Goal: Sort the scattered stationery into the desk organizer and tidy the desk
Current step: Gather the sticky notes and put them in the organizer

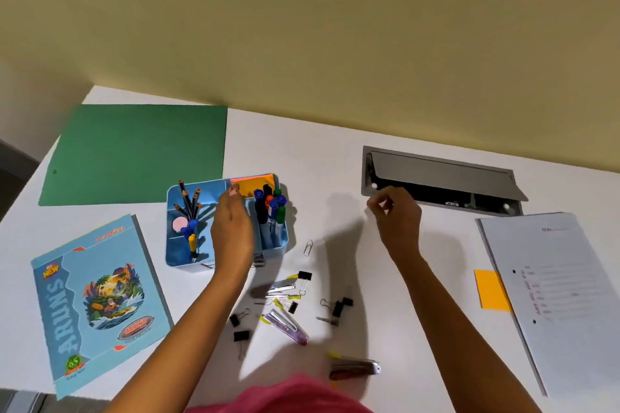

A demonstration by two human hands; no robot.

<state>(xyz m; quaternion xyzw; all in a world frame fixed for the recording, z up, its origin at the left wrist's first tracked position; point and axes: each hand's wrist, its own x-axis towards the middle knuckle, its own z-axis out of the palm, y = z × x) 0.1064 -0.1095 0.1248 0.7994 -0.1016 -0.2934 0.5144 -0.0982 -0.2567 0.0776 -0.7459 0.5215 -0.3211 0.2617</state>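
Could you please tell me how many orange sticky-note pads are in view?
2. One orange pad sits in the blue organizer's back-right compartment; the other lies on the desk at the white file's left edge. More may be hidden under the papers.

left hand (231, 228): forearm stretched forward, palm down, fingers nearly straight, tips pointing away | right hand (397, 218): forearm stretched forward, fingers curled, thumb and forefinger tips together; anything pinched too small to tell | hands well apart
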